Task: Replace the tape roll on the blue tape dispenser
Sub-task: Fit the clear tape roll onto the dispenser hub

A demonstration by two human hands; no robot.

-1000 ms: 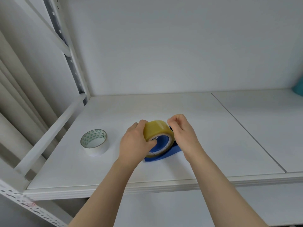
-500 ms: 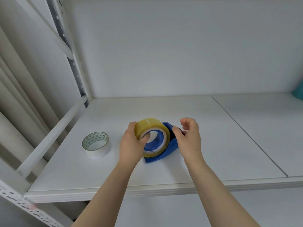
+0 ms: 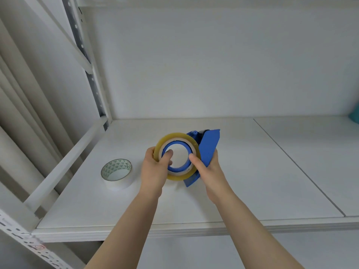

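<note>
A person's two hands hold a blue tape dispenser over a white shelf, its open side turned toward the camera. An amber tape roll sits around the dispenser's round blue hub, with a pale inner ring showing between tape and hub.

The left hand grips the roll on its left side, fingers curled around the outer rim and the thumb hooked into the hollow of the hub. The right hand clasps the dispenser's body from behind and below, its thumb pressed on the right edge of the hub where it meets the roll. The dispenser's flat blue side plate rises above the right hand. Whether the lower blue tip touches the shelf cannot be told.

A second roll, the white tape roll, lies flat on the shelf just left of the left hand, apart from it, with a green triangle pattern inside its core.

A perforated metal upright frames the shelf at the left, and a sliver of a teal object shows at the far right edge.
</note>
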